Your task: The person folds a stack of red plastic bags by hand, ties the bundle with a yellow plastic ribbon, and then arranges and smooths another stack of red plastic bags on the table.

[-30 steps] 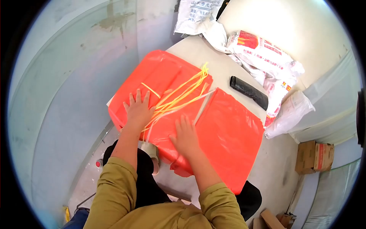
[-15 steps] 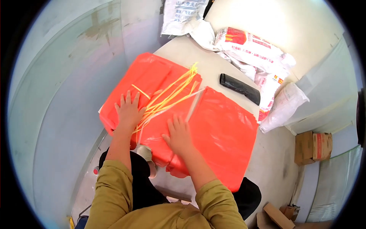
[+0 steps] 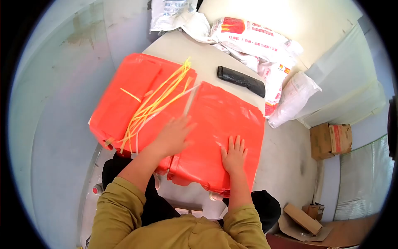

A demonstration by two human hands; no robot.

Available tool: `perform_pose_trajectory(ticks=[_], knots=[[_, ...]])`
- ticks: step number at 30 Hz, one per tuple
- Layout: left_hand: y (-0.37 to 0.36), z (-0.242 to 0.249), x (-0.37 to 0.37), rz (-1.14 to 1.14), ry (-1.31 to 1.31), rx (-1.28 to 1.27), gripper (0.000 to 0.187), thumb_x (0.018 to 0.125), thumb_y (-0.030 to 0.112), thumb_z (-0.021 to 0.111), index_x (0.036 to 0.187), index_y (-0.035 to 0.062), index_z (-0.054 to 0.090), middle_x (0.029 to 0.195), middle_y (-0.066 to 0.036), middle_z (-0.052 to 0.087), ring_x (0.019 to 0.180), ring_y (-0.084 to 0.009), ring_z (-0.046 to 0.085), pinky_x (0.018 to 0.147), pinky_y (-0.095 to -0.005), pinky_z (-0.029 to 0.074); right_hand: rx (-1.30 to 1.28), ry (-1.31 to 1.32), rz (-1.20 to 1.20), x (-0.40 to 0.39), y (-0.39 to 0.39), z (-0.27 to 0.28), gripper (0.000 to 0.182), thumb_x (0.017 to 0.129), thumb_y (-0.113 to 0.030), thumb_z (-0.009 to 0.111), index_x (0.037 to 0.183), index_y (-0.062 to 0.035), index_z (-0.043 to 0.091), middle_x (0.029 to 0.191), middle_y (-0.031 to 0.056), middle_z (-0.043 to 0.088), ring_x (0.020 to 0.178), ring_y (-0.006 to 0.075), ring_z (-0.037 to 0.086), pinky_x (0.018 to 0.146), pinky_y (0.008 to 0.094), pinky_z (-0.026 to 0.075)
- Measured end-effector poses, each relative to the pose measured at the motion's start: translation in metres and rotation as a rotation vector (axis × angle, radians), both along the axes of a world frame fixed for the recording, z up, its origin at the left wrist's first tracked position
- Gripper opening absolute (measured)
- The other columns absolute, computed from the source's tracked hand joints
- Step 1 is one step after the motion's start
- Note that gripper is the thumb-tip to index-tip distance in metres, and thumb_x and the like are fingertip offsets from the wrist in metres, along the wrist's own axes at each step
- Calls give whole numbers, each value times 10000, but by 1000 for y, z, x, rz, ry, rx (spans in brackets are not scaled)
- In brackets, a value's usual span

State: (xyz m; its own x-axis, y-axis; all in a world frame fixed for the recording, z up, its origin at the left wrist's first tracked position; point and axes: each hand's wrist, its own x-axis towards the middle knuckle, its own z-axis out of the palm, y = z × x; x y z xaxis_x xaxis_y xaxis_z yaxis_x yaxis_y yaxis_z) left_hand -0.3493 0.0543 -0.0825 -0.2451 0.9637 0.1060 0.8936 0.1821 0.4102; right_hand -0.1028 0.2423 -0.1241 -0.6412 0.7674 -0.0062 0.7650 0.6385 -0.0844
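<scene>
My right hand [image 3: 234,157] lies flat, fingers spread, on the right-hand stack of red plastic sheets [image 3: 219,120], which look like bags. Blurred by motion, my left hand [image 3: 174,136] is stretched out over the gap side of the middle red plastic [image 3: 166,108]; whether it touches is hard to tell. Neither hand holds anything. A loose bundle of yellow strips [image 3: 155,101] runs across the left part of the red plastic. Farther left, a thicker folded red pile [image 3: 120,91] has one short yellow strip [image 3: 130,95] on it.
A black plastic roll [image 3: 241,81] lies on the pale table [image 3: 182,47] behind the red stacks. White printed sacks [image 3: 251,39] line the far edge, with a white bag [image 3: 295,97] at the right. Cardboard boxes [image 3: 330,141] stand on the floor, and flattened cardboard [image 3: 302,222] lies lower right.
My left hand has moved right, from the left red pile and the yellow strips toward the middle. My right hand has shifted right onto the right-hand stack. The view has turned slightly rightward.
</scene>
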Motion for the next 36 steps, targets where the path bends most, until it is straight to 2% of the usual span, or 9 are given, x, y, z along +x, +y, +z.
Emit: perform_pose_trajectory(ticks=[8,11,14,20,23,29,32,35,36], knots=[[27,-14,38,-42,-8,-203,781,933,462,674,1594,153,396,1701,-252,138,1569,-473,101,1248,-585,208,18,13,-7,-6,3,-4,699,1009,-457,539,1607,-141,359,1700,189,220,1572,426,163,1232,657,133],[28,-24,35,-6,-24,-167,765,926,437,673,1588,160,407,1704,-245,135,1571,-470,96,1244,-594,211,106,89,20,-6,2,-6,680,1001,-508,562,1550,-123,449,1653,212,301,1521,453,264,1183,684,230],[28,-24,34,-9,-49,-151,747,918,390,668,1583,159,416,1703,-244,140,1570,-471,103,1247,-577,221,-9,42,-23,-8,-2,5,694,1007,-453,543,1601,-143,362,1699,186,223,1575,420,160,1226,679,117],[36,-27,35,-1,-84,-97,732,867,245,669,1541,74,441,1695,-261,147,1569,-473,111,1258,-535,226,-19,100,-42,-7,-3,3,689,1003,-448,567,1592,-146,377,1700,186,219,1577,406,166,1197,728,115],[42,-26,34,46,-142,-20,736,841,178,689,1517,29,440,1686,-275,157,1566,-476,117,1262,-525,223,-153,230,-1,4,16,10,667,998,-489,586,1551,-139,457,1637,191,353,1524,416,276,1173,694,211],[58,-40,32,326,-282,144,774,849,204,777,1508,6,423,1665,-290,202,1542,-459,221,1240,-493,284,53,294,-173,72,63,1,701,982,-401,638,1548,-43,431,1631,254,333,1518,391,308,1217,554,262],[63,-38,28,323,-355,113,780,844,229,802,1492,-9,440,1651,-300,224,1510,-453,302,1209,-478,342,-140,467,-181,92,70,-6,698,978,-333,658,1547,-5,419,1614,271,357,1490,403,367,1211,487,316],[66,-35,27,298,-331,107,772,844,213,797,1498,4,442,1654,-291,230,1500,-436,336,1195,-460,370,-592,980,-384,104,88,-19,702,1003,-194,645,1613,-58,326,1652,176,354,1519,304,356,1211,389,330],[66,-33,26,289,-338,108,771,845,210,796,1500,9,443,1653,-289,234,1500,-436,337,1195,-461,371,-576,994,-406,109,94,-25,693,1007,-174,635,1614,-56,323,1640,165,376,1509,286,372,1206,379,337]])
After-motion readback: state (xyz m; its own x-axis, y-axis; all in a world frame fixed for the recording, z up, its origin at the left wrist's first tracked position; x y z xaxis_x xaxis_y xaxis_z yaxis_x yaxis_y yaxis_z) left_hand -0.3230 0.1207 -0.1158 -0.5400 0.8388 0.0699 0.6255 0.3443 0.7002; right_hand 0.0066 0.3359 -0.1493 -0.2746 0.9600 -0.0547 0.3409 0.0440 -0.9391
